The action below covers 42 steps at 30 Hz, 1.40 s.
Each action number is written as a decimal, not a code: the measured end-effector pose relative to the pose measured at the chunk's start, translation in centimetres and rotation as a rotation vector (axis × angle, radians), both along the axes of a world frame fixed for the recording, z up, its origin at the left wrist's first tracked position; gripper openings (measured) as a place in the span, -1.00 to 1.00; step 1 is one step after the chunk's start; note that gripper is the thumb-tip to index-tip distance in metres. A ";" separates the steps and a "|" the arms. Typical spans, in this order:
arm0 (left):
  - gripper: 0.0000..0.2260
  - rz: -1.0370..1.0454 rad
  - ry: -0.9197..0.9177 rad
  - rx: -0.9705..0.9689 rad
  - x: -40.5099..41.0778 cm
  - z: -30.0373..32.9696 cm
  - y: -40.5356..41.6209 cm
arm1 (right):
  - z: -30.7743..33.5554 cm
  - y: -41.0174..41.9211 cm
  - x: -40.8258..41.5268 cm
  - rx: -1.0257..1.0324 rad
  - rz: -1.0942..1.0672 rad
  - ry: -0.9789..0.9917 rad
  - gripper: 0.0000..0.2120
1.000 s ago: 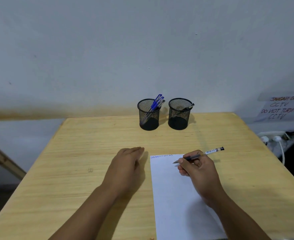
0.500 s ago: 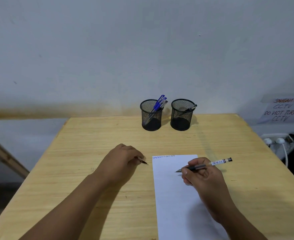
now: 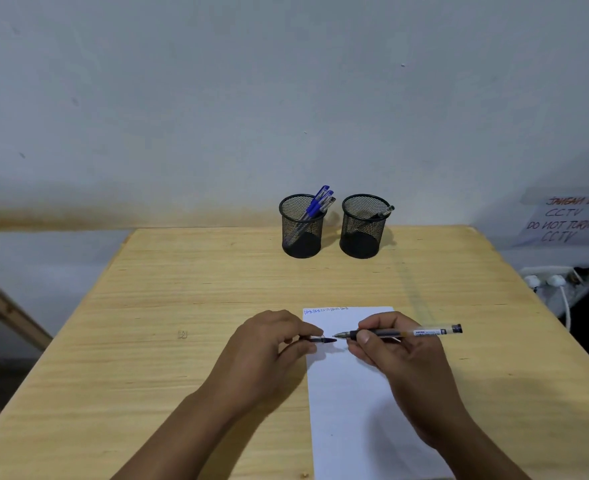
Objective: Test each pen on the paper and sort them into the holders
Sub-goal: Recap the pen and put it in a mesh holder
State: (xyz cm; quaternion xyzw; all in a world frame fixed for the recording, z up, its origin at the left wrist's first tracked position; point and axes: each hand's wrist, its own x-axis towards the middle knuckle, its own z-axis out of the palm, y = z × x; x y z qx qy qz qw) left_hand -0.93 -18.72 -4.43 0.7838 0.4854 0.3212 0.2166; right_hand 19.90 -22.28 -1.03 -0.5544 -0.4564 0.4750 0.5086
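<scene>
My right hand grips a black pen held level over the white paper, its bare tip pointing left. My left hand pinches the pen's dark cap, whose open end faces the tip with a small gap between them. A line of blue scribbles runs along the paper's top edge. At the back of the wooden table stand two black mesh holders: the left holder has three blue pens, the right holder has one black pen.
A white wall rises behind the table. To the right, off the table, are a handwritten CCTV notice and a power strip with white plugs and cables. A wooden beam slants at the far left.
My right hand lifted the pen off the paper and turned it level. My left hand picked up the cap from the table and brought it right, up to the pen tip.
</scene>
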 end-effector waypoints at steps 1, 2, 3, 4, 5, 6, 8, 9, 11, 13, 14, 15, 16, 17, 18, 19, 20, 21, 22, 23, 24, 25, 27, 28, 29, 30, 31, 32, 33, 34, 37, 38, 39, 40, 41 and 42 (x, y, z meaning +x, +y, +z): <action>-0.83 0.000 -0.017 -0.002 0.1 0.1 -0.1 | 0.1 -0.1 0.0 0.003 0.000 -0.015 -0.87; -0.83 -0.001 -0.033 -0.007 0.1 0.1 -0.2 | 0.1 -0.1 -0.1 0.010 -0.003 -0.036 -0.87; -0.83 -0.003 -0.046 -0.012 0.2 0.2 -0.2 | 0.1 -0.1 -0.1 0.018 -0.005 -0.063 -0.85; -0.83 -0.004 -0.058 -0.017 0.2 0.2 -0.3 | 0.1 -0.1 -0.2 0.027 -0.005 -0.089 -0.84; -0.83 -0.005 -0.071 -0.025 0.2 0.3 -0.3 | 0.1 -0.1 -0.2 0.035 -0.001 -0.105 -0.83; -0.82 -0.008 -0.083 -0.031 0.3 0.3 -0.4 | 0.0 -0.1 -0.3 0.043 0.005 -0.112 -0.83; -0.82 -0.012 -0.096 -0.034 0.4 0.5 -0.5 | 0.0 -0.1 -0.4 0.056 0.017 -0.115 -0.84; -0.82 -0.013 -0.099 -0.033 0.4 0.6 -0.5 | -0.1 -0.1 -0.4 0.059 0.020 -0.110 -0.85; -0.82 -0.005 -0.111 -0.043 0.5 0.6 -0.6 | -0.1 -0.1 -0.3 0.063 0.018 -0.094 -0.86; -0.82 0.015 -0.121 -0.055 0.5 0.6 -0.6 | -0.2 -0.1 -0.2 0.067 0.007 -0.077 -0.87; -0.82 0.024 -0.121 -0.055 0.5 0.6 -0.6 | -0.1 -0.1 -0.2 0.069 0.001 -0.073 -0.88; -0.82 0.030 -0.121 -0.054 0.5 0.6 -0.6 | -0.1 -0.1 -0.1 0.070 -0.003 -0.075 -0.88; -0.82 0.034 -0.122 -0.053 0.5 0.6 -0.7 | -0.1 -0.1 -0.1 0.072 0.000 -0.080 -0.88; -0.83 0.036 -0.125 -0.053 0.5 0.6 -0.7 | -0.1 -0.1 -0.1 0.074 0.007 -0.086 -0.88; -0.83 0.035 -0.130 -0.055 0.6 0.7 -0.7 | -0.1 -0.2 -0.1 0.074 0.014 -0.093 -0.87; -0.83 0.031 -0.134 -0.054 0.6 0.7 -0.7 | -0.2 -0.2 -0.2 0.075 0.021 -0.099 -0.87; -0.83 0.025 -0.133 -0.048 0.7 0.7 -0.8 | -0.3 -0.3 -0.2 0.076 0.027 -0.107 -0.87; -0.83 0.018 -0.130 -0.036 0.8 0.7 -0.8 | -0.4 -0.3 -0.2 0.077 0.035 -0.118 -0.87; -0.83 0.011 -0.128 -0.018 0.8 0.7 -0.9 | -0.4 -0.3 -0.3 0.079 0.044 -0.133 -0.88; -0.83 0.004 -0.130 0.006 0.9 0.7 -0.9 | -0.5 -0.3 -0.4 0.080 0.049 -0.147 -0.88; -0.84 -0.003 -0.134 0.038 1.0 0.7 -1.0 | -0.6 -0.3 -0.4 0.084 0.047 -0.153 -0.89; -0.84 -0.005 -0.135 0.073 1.1 0.6 -1.0 | -0.7 -0.2 -0.5 0.092 0.036 -0.152 -0.89; -0.85 -0.004 -0.131 0.134 1.4 0.6 -0.9 | -0.8 0.1 -0.5 0.108 0.009 -0.132 -0.90; -0.85 -0.002 -0.135 0.158 1.6 0.6 -0.9 | -0.8 0.2 -0.5 0.110 0.001 -0.126 -0.90; -0.85 0.001 -0.139 0.181 1.8 0.6 -0.9 | -0.9 0.3 -0.5 0.110 -0.002 -0.128 -0.89; -0.84 0.004 -0.145 0.197 1.9 0.5 -0.8 | -1.0 0.3 -0.4 0.108 -0.003 -0.137 -0.89; -0.85 0.005 -0.149 0.203 2.0 0.4 -0.8 | -1.1 0.4 -0.4 0.104 -0.002 -0.150 -0.88; -0.86 0.005 -0.153 0.197 2.2 0.3 -0.8 | -1.1 0.3 -0.3 0.106 0.002 -0.167 -0.87; -0.85 0.004 -0.152 0.190 2.3 0.3 -0.8 | -1.2 0.3 -0.3 0.112 0.003 -0.183 -0.85; -0.84 -0.001 -0.148 0.184 2.4 0.2 -0.8 | -1.3 0.3 -0.2 0.119 0.000 -0.190 -0.84; -0.85 -0.015 -0.133 0.128 2.9 0.2 -0.6 | -1.6 0.3 -0.2 0.122 -0.028 -0.160 -0.88; -0.85 -0.019 -0.150 0.068 3.2 0.4 -0.6 | -1.6 0.3 -0.3 0.109 -0.037 -0.108 -0.90; -0.83 -0.023 -0.182 0.001 3.5 0.5 -0.6 | -1.5 0.4 -0.4 0.091 -0.044 -0.037 -0.93; -0.81 -0.026 -0.224 -0.056 3.9 0.8 -0.6 | -1.3 0.5 -0.5 0.075 -0.056 0.032 -0.94; -0.80 -0.026 -0.268 -0.100 4.4 1.0 -0.5 | -1.1 0.8 -0.5 0.062 -0.079 0.087 -0.92; -0.79 -0.026 -0.305 -0.136 4.8 1.2 -0.3 | -0.9 1.2 -0.3 0.047 -0.114 0.130 -0.89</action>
